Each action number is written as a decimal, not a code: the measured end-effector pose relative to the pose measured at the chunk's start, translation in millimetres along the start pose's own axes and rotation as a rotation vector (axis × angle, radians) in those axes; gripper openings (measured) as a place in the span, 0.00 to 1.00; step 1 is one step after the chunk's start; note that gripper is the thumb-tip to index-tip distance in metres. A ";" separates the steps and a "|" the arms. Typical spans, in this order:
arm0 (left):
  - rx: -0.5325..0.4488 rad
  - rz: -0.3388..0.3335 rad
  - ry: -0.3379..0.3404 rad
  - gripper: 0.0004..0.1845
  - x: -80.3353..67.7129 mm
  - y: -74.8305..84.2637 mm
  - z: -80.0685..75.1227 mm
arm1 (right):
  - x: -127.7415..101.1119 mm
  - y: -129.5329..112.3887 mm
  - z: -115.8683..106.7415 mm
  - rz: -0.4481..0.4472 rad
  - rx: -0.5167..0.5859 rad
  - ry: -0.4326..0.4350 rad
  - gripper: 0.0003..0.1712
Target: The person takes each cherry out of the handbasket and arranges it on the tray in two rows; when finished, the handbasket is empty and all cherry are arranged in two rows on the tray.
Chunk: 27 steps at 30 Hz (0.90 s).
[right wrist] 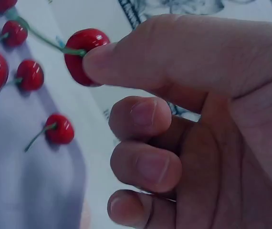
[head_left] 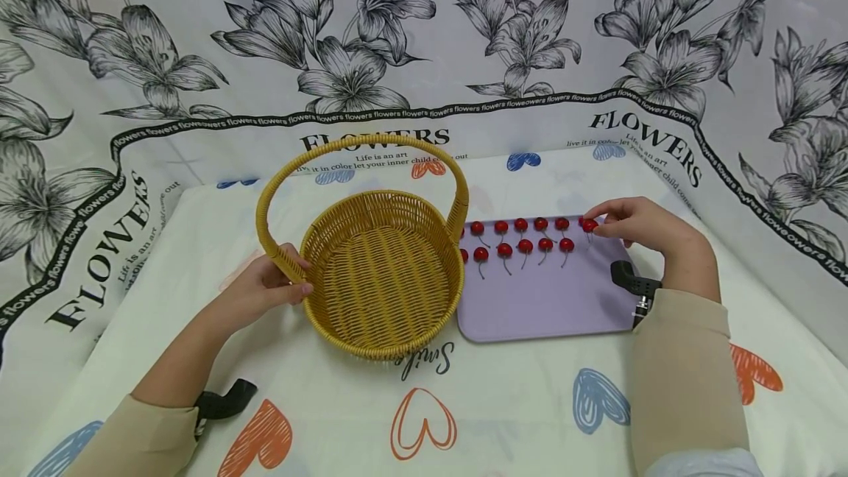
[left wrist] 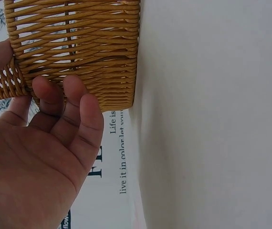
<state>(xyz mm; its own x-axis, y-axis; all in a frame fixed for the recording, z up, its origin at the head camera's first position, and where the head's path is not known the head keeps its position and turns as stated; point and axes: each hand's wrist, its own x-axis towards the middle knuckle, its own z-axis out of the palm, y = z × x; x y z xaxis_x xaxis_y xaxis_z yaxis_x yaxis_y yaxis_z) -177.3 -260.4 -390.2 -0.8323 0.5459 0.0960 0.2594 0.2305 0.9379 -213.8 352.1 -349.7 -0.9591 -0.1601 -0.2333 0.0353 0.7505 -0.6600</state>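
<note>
Heart-print cloth (head_left: 424,418) underneath. Left: left hand (head_left: 265,289) gripping wicker basket (head_left: 384,271) at handle base, fingers curled on weave. Right of basket, touching: lilac tray (head_left: 543,300), 2 rows of cherries (head_left: 523,238) along far edge. Right hand (head_left: 636,223) pinching far-right cherry (right wrist: 84,55), thumb on it, other fingers curled.

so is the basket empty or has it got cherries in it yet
Empty: the basket shows only bare weave inside; the cherries sit on the tray.
</note>
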 end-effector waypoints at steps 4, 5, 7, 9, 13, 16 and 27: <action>0.007 -0.002 0.004 0.12 -0.4 1.0 0.6 | 4.5 14.5 5.3 0.051 -0.001 -0.048 0.23; 0.008 -0.002 0.004 0.12 -0.5 1.3 0.8 | 5.5 16.7 6.6 0.064 -0.001 -0.057 0.23; 0.008 0.001 0.004 0.12 -0.4 2.0 1.1 | 7.5 20.0 8.5 0.088 0.002 -0.071 0.24; 0.007 0.002 0.003 0.12 -0.4 2.7 1.3 | 9.1 22.0 10.0 0.109 0.003 -0.084 0.24; 0.006 0.006 0.001 0.12 -0.1 3.3 1.5 | 10.6 23.0 11.7 0.130 0.001 -0.092 0.25; 0.006 0.007 0.003 0.12 0.1 2.9 1.5 | 10.6 21.8 12.5 0.129 -0.001 -0.097 0.25; 0.053 0.005 -0.042 0.13 -0.7 3.1 -3.6 | 6.9 17.1 9.8 0.128 0.006 -0.084 0.27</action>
